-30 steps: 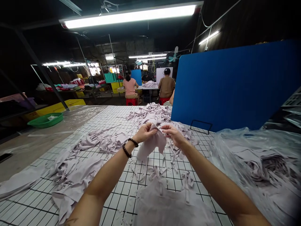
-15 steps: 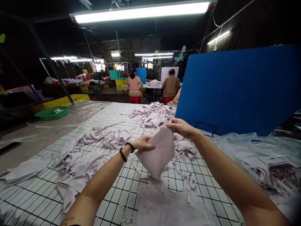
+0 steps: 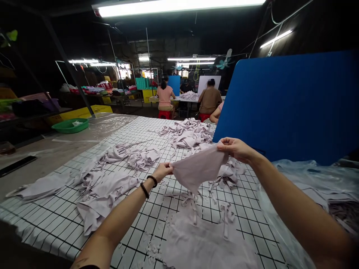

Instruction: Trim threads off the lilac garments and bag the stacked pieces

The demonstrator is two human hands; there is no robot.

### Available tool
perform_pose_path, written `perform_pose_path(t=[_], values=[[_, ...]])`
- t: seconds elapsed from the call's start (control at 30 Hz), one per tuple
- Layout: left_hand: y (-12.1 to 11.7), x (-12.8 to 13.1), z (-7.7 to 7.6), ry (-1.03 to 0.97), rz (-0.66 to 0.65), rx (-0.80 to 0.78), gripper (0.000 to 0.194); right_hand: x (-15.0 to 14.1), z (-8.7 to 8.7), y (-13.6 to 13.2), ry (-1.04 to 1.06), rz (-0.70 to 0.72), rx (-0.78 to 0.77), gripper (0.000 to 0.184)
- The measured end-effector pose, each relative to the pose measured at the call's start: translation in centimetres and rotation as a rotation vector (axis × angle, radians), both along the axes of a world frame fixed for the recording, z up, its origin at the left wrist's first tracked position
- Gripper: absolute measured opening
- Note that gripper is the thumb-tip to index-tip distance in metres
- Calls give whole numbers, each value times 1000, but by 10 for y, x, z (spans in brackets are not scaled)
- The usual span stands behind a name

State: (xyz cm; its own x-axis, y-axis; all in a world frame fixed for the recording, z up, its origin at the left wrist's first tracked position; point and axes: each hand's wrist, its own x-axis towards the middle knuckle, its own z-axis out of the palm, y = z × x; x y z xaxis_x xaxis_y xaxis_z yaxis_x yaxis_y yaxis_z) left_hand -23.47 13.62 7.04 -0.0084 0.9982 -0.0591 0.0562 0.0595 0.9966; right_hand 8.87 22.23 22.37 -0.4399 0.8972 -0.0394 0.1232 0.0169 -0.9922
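Note:
A pale pinkish-grey piece of fabric (image 3: 198, 166) is stretched between my two hands, above the table. My left hand (image 3: 163, 171), with dark bead bracelets at the wrist, pinches its left corner. At the upper right corner, my right hand (image 3: 235, 148) grips it between thumb and fingers. The cloth sags to a point at the bottom, where straps hang below it. Directly under it, a flat cloth piece with straps (image 3: 207, 239) lies near the table's front edge. Similar pieces lie in a heap (image 3: 112, 183) left of my left hand and in another heap (image 3: 187, 132) beyond my hands.
A large blue board (image 3: 288, 108) stands upright at the right. Near it, a clear plastic bag (image 3: 297, 168) holds more fabric. A green basin (image 3: 70, 126) and a phone (image 3: 18, 166) are on the left. Small scraps dot the grid-patterned tablecloth (image 3: 134, 224). Several people sit farther back.
My hands have moved apart, the right one going rightward, and the fabric is now pulled wider. My left hand has shifted its hold to the corner. The view has turned slightly left.

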Motion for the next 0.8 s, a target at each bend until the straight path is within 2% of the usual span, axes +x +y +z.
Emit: perform_pose_path(t=[0.1,0.2,0.5,0.6,0.67,0.73,0.8], values=[[7,0,5,37,86,78,25,11,-4,-3,-114,52,-39,45],[12,1,13,102,121,149,35,22,-14,-5,-200,103,-119,39],[34,11,41,478,117,276,43,56,-53,-15,-114,83,-202,42],[54,19,61,595,107,294,41,68,-58,-2,-129,30,-222,41],[73,28,80,647,109,313,37,76,-56,13,-135,-94,-200,42],[95,40,104,672,109,349,33,82,-47,31,-115,-243,-145,42],[117,53,131,675,97,381,32,89,-31,46,-66,-357,-84,42]])
